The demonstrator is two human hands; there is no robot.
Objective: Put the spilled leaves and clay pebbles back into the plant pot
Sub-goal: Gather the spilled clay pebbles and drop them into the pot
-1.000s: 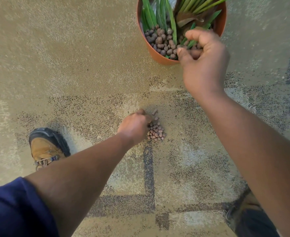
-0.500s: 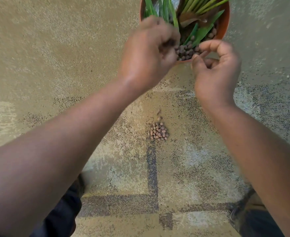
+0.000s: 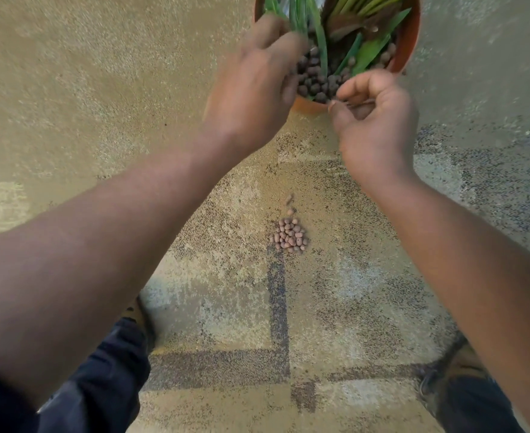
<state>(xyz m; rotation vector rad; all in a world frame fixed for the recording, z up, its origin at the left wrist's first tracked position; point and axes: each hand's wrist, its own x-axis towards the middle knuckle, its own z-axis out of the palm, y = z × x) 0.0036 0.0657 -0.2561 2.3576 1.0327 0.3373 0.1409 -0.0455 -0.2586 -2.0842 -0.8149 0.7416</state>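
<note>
**Inspector:** Your work item is the heap of clay pebbles (image 3: 289,236) on the carpeted floor (image 3: 101,89), directly below your forearms and well apart from the plant pot (image 3: 409,48). A few strays lie just beyond the heap on the pot side. I see no loose leaves on the floor in this view.

**Operator:** How will they handle?

**Inspector:** By my judgement: small, rounded, hard and very light. They will roll and slip out of a loose pinch. You should close your fingers around the heap's edges and scoop it into the palm, not pick singly. The carpet pile should keep them from scattering far.

**Operator:** And my hands at present?

**Inspector:** Your left hand (image 3: 254,89) is over the near left rim of the pot, its fingers (image 3: 288,57) curled down toward the darker pebbles inside. The hand is blurred, so I cannot tell whether it holds any. Your right hand (image 3: 374,120) hangs at the near rim, thumb and fingers loosely curled toward one another, with nothing visible between them.

**Operator:** The pot itself?

**Inspector:** Orange, upright, partly cut off at the frame's top, with green leaves (image 3: 373,50) and pebbles inside. Take care that you do not bend the standing leaves when dropping each load.
</note>
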